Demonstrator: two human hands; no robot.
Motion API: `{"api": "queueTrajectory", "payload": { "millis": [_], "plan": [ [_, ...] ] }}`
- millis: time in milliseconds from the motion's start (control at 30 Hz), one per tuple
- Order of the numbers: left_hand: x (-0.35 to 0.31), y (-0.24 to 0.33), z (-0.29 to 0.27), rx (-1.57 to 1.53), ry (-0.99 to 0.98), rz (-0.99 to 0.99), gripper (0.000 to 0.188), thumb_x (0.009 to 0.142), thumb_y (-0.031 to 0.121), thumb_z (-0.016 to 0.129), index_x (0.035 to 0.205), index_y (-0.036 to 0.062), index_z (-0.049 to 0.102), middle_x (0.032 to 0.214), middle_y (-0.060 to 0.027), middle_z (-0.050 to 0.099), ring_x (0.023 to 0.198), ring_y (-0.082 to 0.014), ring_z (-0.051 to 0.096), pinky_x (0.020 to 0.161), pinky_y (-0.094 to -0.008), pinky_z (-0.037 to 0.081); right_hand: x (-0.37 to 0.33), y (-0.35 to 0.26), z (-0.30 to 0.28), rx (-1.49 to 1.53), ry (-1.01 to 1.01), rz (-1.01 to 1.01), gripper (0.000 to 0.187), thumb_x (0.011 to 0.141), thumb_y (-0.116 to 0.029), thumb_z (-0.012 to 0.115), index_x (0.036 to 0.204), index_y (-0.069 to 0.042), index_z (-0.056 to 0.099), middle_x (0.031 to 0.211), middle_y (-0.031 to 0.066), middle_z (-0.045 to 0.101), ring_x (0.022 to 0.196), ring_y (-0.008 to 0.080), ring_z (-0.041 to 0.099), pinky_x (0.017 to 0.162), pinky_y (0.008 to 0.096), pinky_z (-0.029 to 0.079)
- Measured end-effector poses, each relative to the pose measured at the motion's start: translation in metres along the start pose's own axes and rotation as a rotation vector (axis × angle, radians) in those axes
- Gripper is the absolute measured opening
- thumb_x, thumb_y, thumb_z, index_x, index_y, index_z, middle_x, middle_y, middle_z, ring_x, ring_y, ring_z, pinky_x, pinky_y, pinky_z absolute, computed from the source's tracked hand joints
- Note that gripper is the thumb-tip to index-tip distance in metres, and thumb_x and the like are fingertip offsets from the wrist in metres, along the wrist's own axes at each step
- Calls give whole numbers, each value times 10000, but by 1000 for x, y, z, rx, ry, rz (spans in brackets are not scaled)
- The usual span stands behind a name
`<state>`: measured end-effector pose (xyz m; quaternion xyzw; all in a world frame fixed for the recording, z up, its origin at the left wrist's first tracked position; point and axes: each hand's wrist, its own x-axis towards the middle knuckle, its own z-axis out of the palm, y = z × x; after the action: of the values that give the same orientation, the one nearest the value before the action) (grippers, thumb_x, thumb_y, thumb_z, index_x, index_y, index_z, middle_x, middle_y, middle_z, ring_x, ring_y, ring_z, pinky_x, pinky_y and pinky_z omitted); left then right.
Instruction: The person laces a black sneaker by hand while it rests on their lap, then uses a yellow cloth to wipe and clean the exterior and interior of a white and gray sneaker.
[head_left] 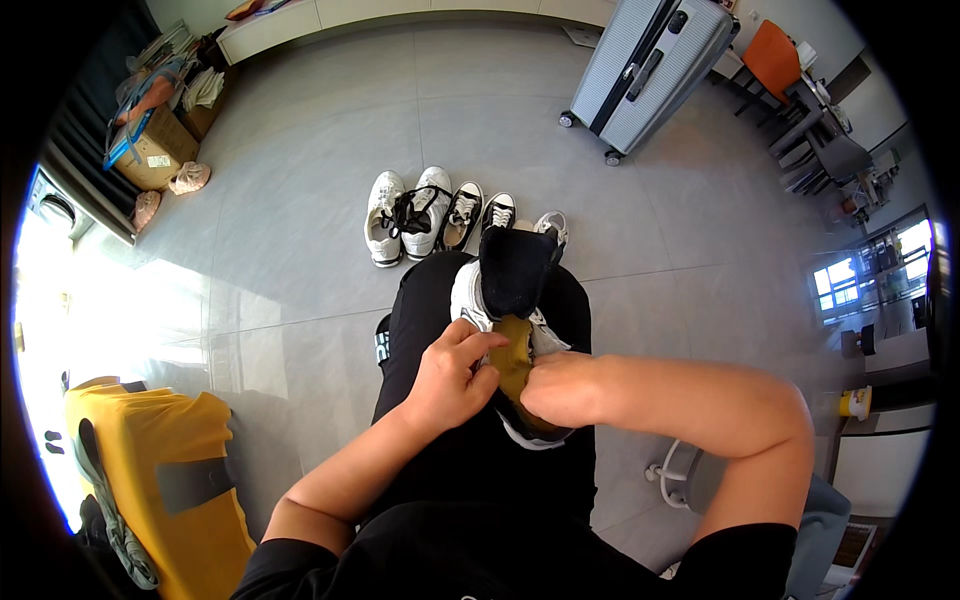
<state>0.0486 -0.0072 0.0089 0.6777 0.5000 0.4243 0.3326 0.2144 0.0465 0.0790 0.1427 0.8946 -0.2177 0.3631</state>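
Observation:
A white sneaker [466,293] lies across my lap, its black tongue [515,272] pulled up and away from me. Mustard-yellow material [513,365] shows inside the shoe opening. My left hand [455,375] is at the left edge of the opening, thumb and fingers bent around that side. On the other side, my right hand [562,388] is closed at the right collar, knuckles up. Its fingertips are hidden in the shoe.
Ahead on the grey tiled floor stand white sneakers with black laces [422,212] and black-and-white canvas shoes [463,214]. A silver suitcase [640,80] stands farther right. Yellow cloth [160,450] drapes at left; a cardboard box [158,150] sits at far left.

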Motion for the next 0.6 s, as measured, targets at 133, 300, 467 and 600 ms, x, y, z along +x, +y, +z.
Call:
{"api": "queueTrajectory", "payload": {
  "millis": [133,300,467,600],
  "plan": [
    [1,-2,2,13,0,21,324,690,-20,565,993,5,676,853,-108,551,634,-185,547,570,-282,454,-5,-4,26,-181,159,-79,121,704,-97,603,725,-16,691,800,125,655,876,305,604,724,394,518],
    [-1,-5,2,6,21,36,318,692,-23,556,985,6,676,846,-102,545,620,-177,531,561,-279,444,-8,2,46,-165,499,-58,102,704,-93,587,749,-27,649,821,114,622,841,278,591,753,364,503],
    [1,-5,4,-13,-5,48,318,692,-24,551,985,4,672,838,-100,538,603,-175,507,548,-282,428,-3,4,52,-60,578,-34,77,695,-85,606,730,-23,633,776,111,635,764,278,622,696,354,520],
    [-1,-4,4,19,-1,39,292,694,24,586,976,21,665,819,-125,543,620,-253,559,559,-344,478,-4,4,30,-49,158,-51,89,700,-68,601,750,1,626,740,113,626,766,303,630,699,390,526]
  ]
}}
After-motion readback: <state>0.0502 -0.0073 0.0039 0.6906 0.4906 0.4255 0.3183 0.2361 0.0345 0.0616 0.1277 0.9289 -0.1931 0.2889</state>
